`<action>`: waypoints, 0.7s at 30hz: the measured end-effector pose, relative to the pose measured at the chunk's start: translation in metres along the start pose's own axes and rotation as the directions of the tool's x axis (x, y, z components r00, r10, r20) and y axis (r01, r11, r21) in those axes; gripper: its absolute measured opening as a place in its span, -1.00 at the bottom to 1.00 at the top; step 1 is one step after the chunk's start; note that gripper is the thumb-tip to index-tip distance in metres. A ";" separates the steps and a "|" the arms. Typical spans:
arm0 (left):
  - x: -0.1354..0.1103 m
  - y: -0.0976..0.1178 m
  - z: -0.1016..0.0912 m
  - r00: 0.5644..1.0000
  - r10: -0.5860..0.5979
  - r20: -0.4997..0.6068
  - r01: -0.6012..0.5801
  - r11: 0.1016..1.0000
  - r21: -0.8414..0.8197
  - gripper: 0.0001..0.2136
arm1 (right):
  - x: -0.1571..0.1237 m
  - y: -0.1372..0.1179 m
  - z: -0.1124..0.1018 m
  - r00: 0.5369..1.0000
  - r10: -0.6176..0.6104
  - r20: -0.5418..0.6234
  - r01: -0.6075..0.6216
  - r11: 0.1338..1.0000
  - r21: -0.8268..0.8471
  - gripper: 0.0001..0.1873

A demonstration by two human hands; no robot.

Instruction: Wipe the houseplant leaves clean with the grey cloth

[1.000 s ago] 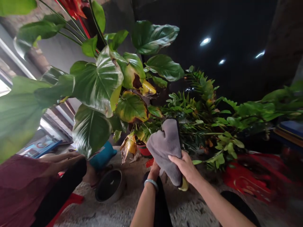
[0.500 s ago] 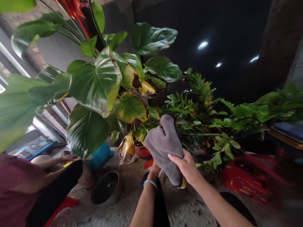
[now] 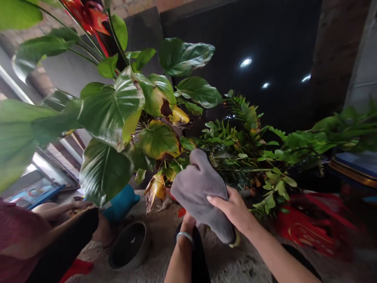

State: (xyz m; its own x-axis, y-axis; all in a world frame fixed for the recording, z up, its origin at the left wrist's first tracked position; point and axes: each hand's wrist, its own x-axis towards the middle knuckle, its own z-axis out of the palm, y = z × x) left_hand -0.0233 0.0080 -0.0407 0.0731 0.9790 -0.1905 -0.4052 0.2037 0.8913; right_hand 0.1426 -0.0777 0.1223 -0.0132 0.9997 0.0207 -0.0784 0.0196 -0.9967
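My right hand (image 3: 234, 208) is closed on a grey cloth (image 3: 198, 188), pressing it over a long leaf whose yellow tip (image 3: 235, 242) shows below the cloth. My left hand (image 3: 187, 223), with a pale bangle (image 3: 184, 236) on the wrist, is mostly hidden under the cloth and seems to support the leaf from beneath; its fingers are out of sight. Just behind the cloth stand a large-leaved plant (image 3: 114, 110) with yellowing leaves and a bushy small-leaved plant (image 3: 250, 145).
Another person in a maroon top (image 3: 17, 239) sits at the left, a hand (image 3: 78, 205) reaching toward the floor. A dark round bowl (image 3: 129, 245) and a teal object (image 3: 120, 202) lie on the speckled floor. A red pot (image 3: 297, 224) stands at the right.
The cloth and my right hand have slid slightly left and down along the leaf. The view has tilted a little; the other person's arm has lowered.
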 end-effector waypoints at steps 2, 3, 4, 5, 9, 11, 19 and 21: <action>-0.002 0.004 0.005 0.999 -0.032 0.004 0.033 0.998 -0.062 -0.77 | 0.012 0.010 0.007 0.999 0.044 -0.008 -0.043 0.997 0.067 -0.69; -0.003 0.006 0.007 0.998 -0.063 0.014 0.064 0.994 -0.089 -0.73 | 0.012 0.022 0.007 0.995 0.102 -0.021 -0.100 0.992 0.079 -0.70; -0.003 0.008 0.009 0.994 -0.101 0.030 0.104 0.988 -0.110 -0.65 | 0.007 0.035 0.004 0.985 0.172 -0.035 -0.169 0.983 0.077 -0.69; -0.003 0.010 0.009 0.989 -0.141 0.051 0.146 0.982 -0.119 -0.57 | -0.003 0.049 -0.001 0.971 0.230 -0.066 -0.227 0.973 0.050 -0.68; 0.001 0.013 0.008 0.965 -0.242 0.099 0.252 0.962 -0.109 -0.40 | -0.049 0.070 -0.036 0.915 0.352 -0.196 -0.367 0.929 -0.042 -0.62; 0.004 0.010 0.009 0.967 -0.248 0.061 0.253 0.962 -0.105 -0.42 | -0.055 0.053 -0.049 0.929 0.320 -0.187 -0.333 0.942 -0.041 -0.62; 0.004 0.000 0.027 0.976 -0.204 -0.076 0.200 0.978 -0.057 -0.46 | 0.004 0.022 -0.029 0.955 0.154 -0.252 -0.135 0.987 0.092 -0.65; 0.002 0.000 0.027 0.977 -0.201 -0.066 0.197 0.979 -0.058 -0.43 | -0.011 0.045 -0.026 0.950 0.228 -0.215 -0.222 0.974 0.050 -0.67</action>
State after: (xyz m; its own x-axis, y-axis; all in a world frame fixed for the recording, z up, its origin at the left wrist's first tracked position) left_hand 0.0012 0.0107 -0.0297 0.0931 0.9152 -0.3920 -0.4347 0.3916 0.8110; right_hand 0.1647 -0.0871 0.0749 0.1836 0.9571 -0.2241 -0.1237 -0.2037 -0.9712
